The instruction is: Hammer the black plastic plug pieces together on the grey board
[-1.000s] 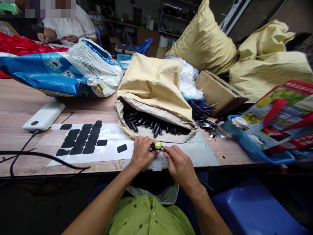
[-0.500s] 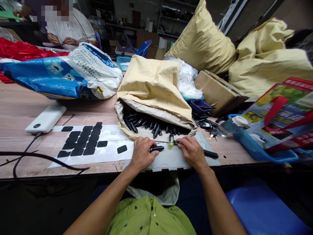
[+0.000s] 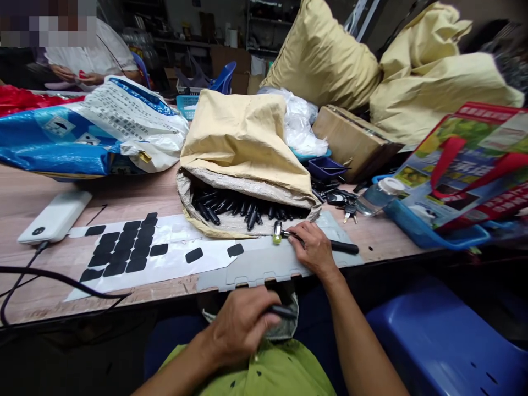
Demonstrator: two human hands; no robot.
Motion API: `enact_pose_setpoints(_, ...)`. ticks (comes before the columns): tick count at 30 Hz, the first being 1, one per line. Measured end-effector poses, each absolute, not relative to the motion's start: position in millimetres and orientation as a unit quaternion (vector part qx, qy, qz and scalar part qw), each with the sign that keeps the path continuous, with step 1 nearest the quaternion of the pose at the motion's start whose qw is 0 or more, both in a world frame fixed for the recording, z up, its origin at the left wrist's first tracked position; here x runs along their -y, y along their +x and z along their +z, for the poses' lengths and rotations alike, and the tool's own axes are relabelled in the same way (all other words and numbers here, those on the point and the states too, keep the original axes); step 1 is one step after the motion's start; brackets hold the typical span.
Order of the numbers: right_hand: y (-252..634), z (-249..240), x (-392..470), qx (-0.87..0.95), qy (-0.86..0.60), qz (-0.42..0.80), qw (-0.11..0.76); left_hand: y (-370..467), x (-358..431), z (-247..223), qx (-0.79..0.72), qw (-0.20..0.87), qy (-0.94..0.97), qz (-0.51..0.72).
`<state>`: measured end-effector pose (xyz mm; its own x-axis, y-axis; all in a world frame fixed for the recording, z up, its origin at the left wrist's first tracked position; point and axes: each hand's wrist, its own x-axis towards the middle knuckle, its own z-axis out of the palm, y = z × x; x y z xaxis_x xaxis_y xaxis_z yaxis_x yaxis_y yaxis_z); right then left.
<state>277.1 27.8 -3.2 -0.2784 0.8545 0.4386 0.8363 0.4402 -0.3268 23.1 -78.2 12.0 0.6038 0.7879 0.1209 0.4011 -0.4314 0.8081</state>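
My left hand (image 3: 247, 319) is closed around a black tube-shaped part (image 3: 285, 311), slightly blurred, below the table edge and over an open sack (image 3: 293, 316) at my lap. On the grey board (image 3: 258, 261) my right hand (image 3: 312, 246) grips a small hammer (image 3: 345, 247) close to its head. The hammer has a metal head with a yellow-green face and a black handle end sticking out to the right. Behind the hands lies a beige sack (image 3: 243, 129), its mouth towards me, with several black parts (image 3: 251, 214) inside.
Left of the board lies a white sheet (image 3: 169, 264) with black stickers, then a white power bank (image 3: 55, 217) with a cable. A blue-and-white bag (image 3: 136, 126) stands behind. To the right are keys (image 3: 350, 212), a jar (image 3: 379, 195) and a blue basket (image 3: 437, 228). A co-worker sits far left.
My left hand has moved from the board down and towards me, carrying the black part below the table edge. My right hand stays on the hammer. The camera view has shifted.
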Motion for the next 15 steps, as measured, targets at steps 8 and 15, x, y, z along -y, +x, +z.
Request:
enact_pose_setpoints(8, 277, -2, -26, 0.797, -0.532, 0.018, 0.286, 10, 93, -68, -0.600, 0.351, 0.716, 0.064)
enact_pose_setpoints(15, 276, -4, -26, 0.793, -0.535, 0.017, 0.290, 24, 92, -8, -0.525, 0.371, 0.764, 0.057)
